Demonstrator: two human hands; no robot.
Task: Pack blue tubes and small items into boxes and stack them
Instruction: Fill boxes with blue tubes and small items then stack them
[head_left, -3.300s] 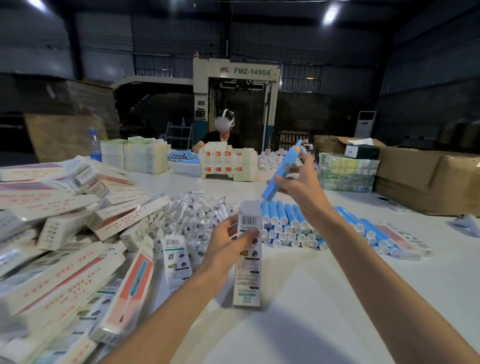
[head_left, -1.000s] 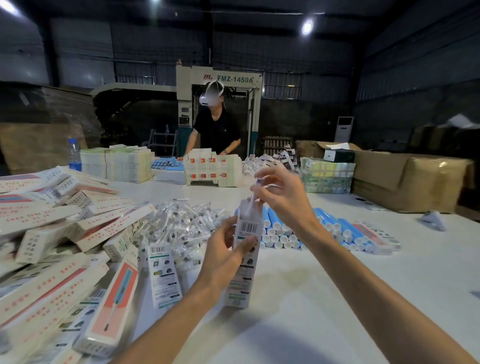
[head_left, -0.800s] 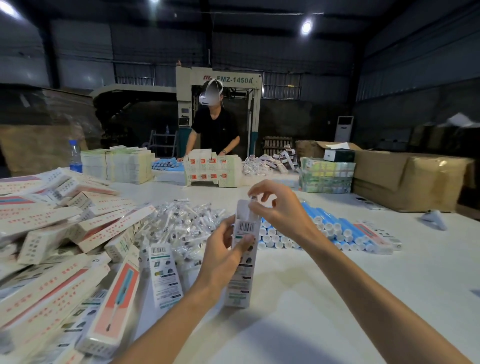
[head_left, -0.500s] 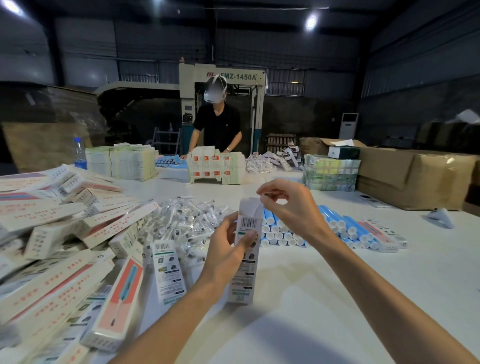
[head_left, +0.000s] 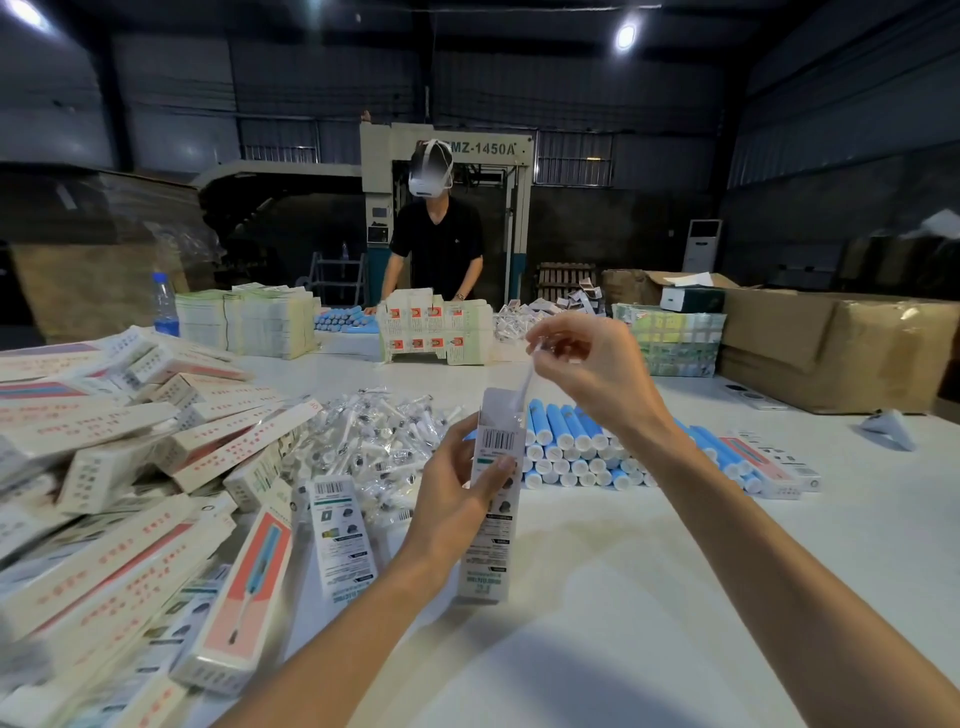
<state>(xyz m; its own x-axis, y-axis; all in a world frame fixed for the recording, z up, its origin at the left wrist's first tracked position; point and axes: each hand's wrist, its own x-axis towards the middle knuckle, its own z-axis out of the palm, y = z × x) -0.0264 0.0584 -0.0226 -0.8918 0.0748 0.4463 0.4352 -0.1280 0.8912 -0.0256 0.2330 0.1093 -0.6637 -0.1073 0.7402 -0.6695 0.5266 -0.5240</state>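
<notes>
Where it had earlier held a blue tube, the right hand (head_left: 587, 374) now pinched a slim clear-wrapped item (head_left: 525, 384) at the open top of the box (head_left: 493, 519). Left hand (head_left: 452, 499) gripped that upright box mid-height. Feeding it straight down, box steady, seemed wisest. Beyond the grip lay a dim warehouse, a white table (head_left: 675, 571), heaped boxes (head_left: 104, 457) leftward, blue tubes (head_left: 571, 447) just behind.

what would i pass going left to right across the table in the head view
pile of packed boxes → heap of clear-wrapped small items → upright box gripped by the left hand → stacked blue tubes → flat box → brown cartons
</notes>
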